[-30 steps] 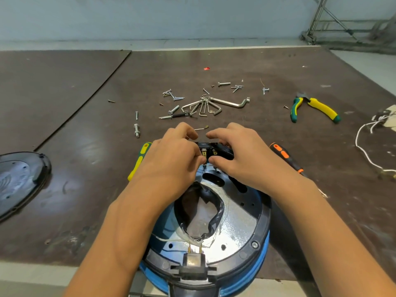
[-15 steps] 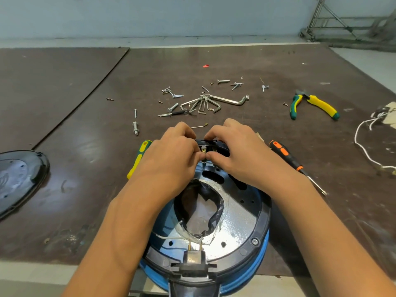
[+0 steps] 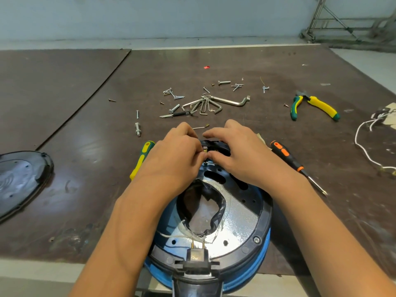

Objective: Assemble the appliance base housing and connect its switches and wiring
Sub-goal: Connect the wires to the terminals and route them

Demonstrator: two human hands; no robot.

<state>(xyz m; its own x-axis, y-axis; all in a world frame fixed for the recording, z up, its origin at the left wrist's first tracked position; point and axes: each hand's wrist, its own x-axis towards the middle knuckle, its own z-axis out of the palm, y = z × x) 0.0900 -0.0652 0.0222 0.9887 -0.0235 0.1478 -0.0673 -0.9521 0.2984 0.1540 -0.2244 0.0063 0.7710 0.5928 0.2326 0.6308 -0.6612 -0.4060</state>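
Note:
The blue and black appliance base housing (image 3: 252, 224) lies open side up at the table's near edge, with a shiny metal plate inside and thin wires running to a black connector (image 3: 196, 255) at its near end. At its far end sits a small black switch block (image 3: 214, 146). My left hand (image 3: 173, 157) and my right hand (image 3: 240, 155) both pinch this block with fingertips meeting over it. Most of the block is hidden by my fingers.
A yellow-green screwdriver (image 3: 142, 157) lies left of the housing, an orange-black screwdriver (image 3: 293, 163) right. Several screws, bolts and hex keys (image 3: 205, 103) are scattered beyond my hands. Pliers (image 3: 312, 106) and white wires (image 3: 364, 133) lie far right, a black cover (image 3: 19, 181) at left.
Both hands stay on the switch block; my fingertips have closed in slightly over it. The housing has not moved.

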